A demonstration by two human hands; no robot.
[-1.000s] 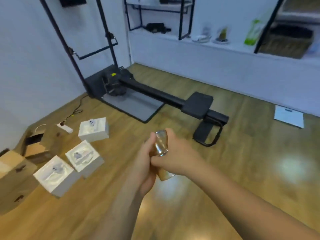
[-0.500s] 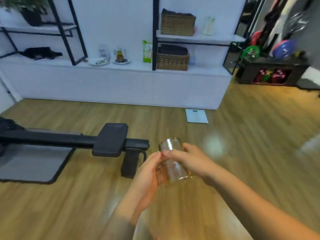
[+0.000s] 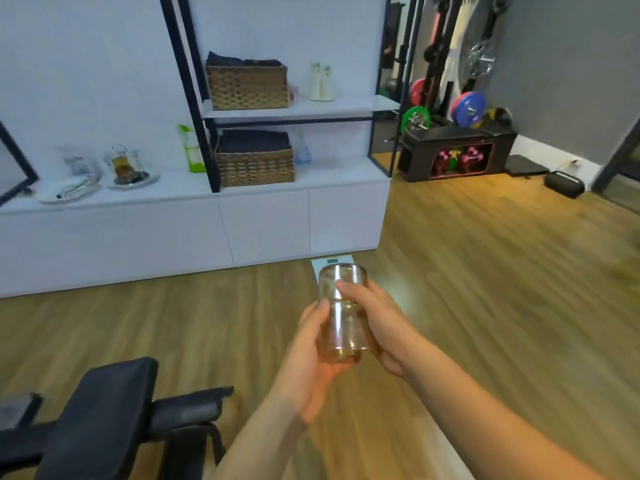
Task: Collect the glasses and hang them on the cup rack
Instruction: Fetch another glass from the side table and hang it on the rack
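A clear, smooth-walled stack of two glass tumblers [image 3: 341, 317], one nested in the other, is held upright at centre over the wood-plank floor [image 3: 485, 289]. The left hand [image 3: 308, 355] cups the lower glass from beneath and from the left, thumb against its wall; the right hand [image 3: 377, 323] wraps the stack from the right, fingers across the seam where the two meet. Just beyond the rim lies a flat white bathroom scale [image 3: 332, 266], mostly hidden by the glass. Farther off runs a low white cabinet [image 3: 173, 230] bearing a wire cup rack [image 3: 121, 161] on a round tray, blurred and hard to read, with two woven baskets [image 3: 254, 164] to its right on black-framed shelving. A padded black machine seat [image 3: 104, 414] is cut off near left.
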